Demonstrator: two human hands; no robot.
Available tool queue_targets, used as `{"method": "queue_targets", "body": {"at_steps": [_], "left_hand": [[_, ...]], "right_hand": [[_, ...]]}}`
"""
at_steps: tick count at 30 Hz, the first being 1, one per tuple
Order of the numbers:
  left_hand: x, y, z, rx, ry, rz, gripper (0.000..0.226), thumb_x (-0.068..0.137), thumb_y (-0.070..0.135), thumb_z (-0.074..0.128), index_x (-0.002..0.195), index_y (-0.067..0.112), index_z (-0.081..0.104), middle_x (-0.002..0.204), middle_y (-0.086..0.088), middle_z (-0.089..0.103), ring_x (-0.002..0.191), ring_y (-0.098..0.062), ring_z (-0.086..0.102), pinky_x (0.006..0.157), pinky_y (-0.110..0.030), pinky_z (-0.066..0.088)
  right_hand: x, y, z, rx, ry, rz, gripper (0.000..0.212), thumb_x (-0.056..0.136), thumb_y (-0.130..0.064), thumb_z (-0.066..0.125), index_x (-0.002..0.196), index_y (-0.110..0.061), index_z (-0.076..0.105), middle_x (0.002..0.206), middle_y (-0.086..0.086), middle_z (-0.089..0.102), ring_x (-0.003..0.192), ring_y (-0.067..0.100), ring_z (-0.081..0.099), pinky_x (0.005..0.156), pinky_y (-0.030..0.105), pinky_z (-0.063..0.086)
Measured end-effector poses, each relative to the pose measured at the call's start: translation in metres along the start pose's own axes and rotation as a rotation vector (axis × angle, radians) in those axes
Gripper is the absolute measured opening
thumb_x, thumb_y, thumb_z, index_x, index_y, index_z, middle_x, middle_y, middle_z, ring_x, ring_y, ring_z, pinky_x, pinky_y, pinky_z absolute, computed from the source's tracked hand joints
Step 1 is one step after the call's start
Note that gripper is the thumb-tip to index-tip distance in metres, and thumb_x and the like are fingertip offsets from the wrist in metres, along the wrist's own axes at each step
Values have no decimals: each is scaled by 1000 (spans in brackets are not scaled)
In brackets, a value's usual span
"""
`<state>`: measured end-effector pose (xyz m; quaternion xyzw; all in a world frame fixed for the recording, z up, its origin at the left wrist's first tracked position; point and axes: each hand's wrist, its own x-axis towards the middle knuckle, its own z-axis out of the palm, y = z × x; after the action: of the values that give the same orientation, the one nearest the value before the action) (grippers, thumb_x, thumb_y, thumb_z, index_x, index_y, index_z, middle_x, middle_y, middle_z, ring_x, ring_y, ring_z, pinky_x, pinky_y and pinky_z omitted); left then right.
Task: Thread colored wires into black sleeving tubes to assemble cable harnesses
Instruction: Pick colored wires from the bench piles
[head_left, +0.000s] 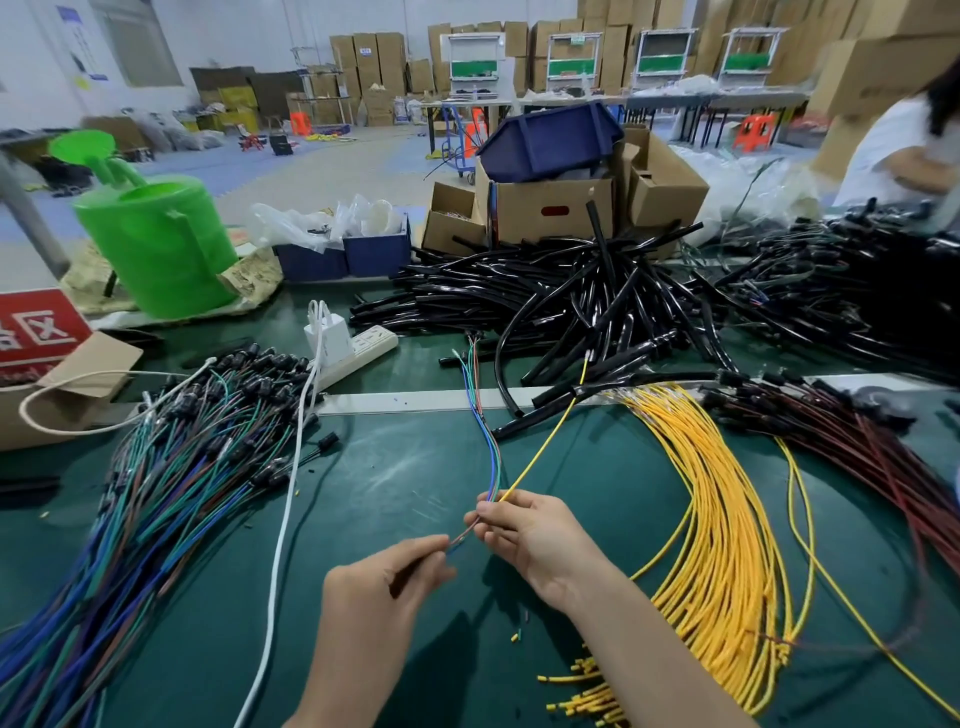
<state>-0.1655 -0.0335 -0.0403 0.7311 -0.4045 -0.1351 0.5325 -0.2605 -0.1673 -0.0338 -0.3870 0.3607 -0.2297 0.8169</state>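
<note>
My right hand pinches a small bundle of blue, green and red wires together with one yellow wire; both run away from me over the green table. My left hand pinches the near end of that bundle just left of the right hand. A large heap of black sleeving tubes lies beyond. A thick sheaf of yellow wires curves at my right. Mixed blue and green wires with black connectors are piled at my left.
Dark red wires lie at the far right, finished black harnesses behind them. A white power strip with charger and white cable sit left of centre. A green watering can, cardboard boxes, another person.
</note>
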Motion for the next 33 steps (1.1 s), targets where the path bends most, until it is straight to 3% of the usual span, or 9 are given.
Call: {"method": "queue_targets", "body": {"at_steps": [3, 7, 14, 22, 33], "left_hand": [[4, -3, -2, -276, -4, -199, 34, 80, -3, 69, 71, 29, 78, 68, -4, 74, 70, -19, 73, 68, -20, 56], [8, -3, -3, -391, -17, -275, 32, 79, -5, 68, 69, 23, 79, 72, -11, 74, 70, -24, 73, 62, -18, 56], [5, -3, -1, -459, -37, -270, 29, 78, -4, 68, 72, 21, 79, 76, -13, 74, 72, -23, 73, 63, -19, 56], [3, -5, -3, -480, -50, -305, 33, 77, -8, 67, 65, 20, 78, 71, -17, 73, 67, -25, 72, 59, -21, 56], [4, -10, -7, -476, -117, -378, 25, 80, -6, 66, 69, 13, 78, 73, -19, 72, 68, -26, 72, 56, -23, 56]], "right_hand": [[-1, -2, -2, 46, -22, 4, 8, 88, 10, 55, 87, 3, 58, 67, 14, 66, 49, 10, 61, 50, 14, 50], [-3, -4, -4, 59, -110, 24, 10, 92, 3, 53, 97, 8, 61, 74, 15, 68, 55, 12, 65, 55, 15, 53], [-11, -6, -7, -57, -267, 105, 22, 96, -12, 51, 103, 4, 65, 89, 14, 73, 73, 19, 72, 64, 21, 57], [-12, -1, -14, -67, -309, 109, 25, 93, -9, 55, 108, 8, 64, 80, 13, 70, 71, 17, 70, 66, 19, 56], [-11, 0, -21, -78, -352, 138, 24, 94, -6, 51, 110, 9, 62, 91, 18, 71, 79, 20, 71, 69, 20, 57]]}}
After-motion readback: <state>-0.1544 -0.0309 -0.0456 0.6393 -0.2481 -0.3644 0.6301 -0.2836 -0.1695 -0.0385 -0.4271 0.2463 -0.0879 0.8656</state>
